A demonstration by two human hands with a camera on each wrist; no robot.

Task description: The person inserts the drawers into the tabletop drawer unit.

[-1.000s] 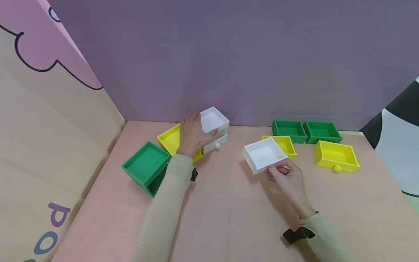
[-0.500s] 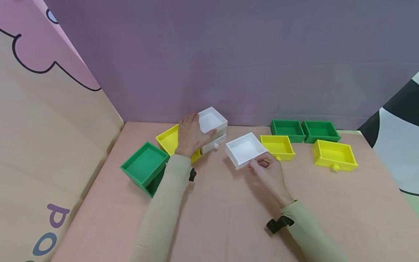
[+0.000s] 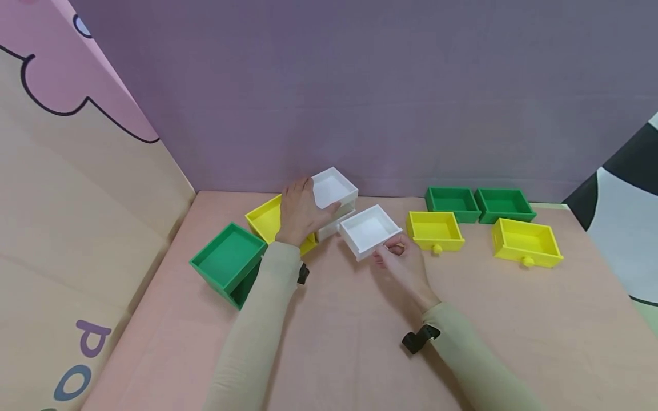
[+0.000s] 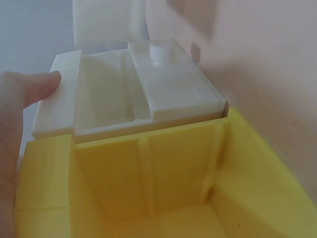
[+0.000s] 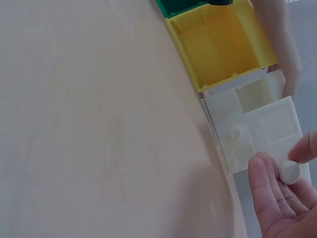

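A small white cabinet (image 3: pixel 334 188) stands at the table's back, left of centre. In the left wrist view its lower drawer (image 4: pixel 178 79), with a round knob, fills one slot, while the upper slot shows hollow. My left hand (image 3: pixel 302 216) rests on the cabinet's left side, thumb laid along its upper front edge; that hand also covers part of a yellow cabinet (image 3: pixel 267 220). To the right, my right hand (image 3: pixel 408 268) pinches a loose white drawer (image 3: pixel 369 227) by its knob (image 5: pixel 290 172). The drawer's far left corner overlaps the cabinet front in the head view.
A green cabinet (image 3: pixel 228 257) with a hollow front stands left of the left forearm. On the right lie two yellow drawers (image 3: pixel 434 229) and, behind them, two green drawers (image 3: pixel 452 204). A purple-grey wall (image 3: pixel 390 103) rises behind the table.
My right hand has carried the white drawer leftward, up to the front of the white cabinet. The left hand has stayed on the cabinet.
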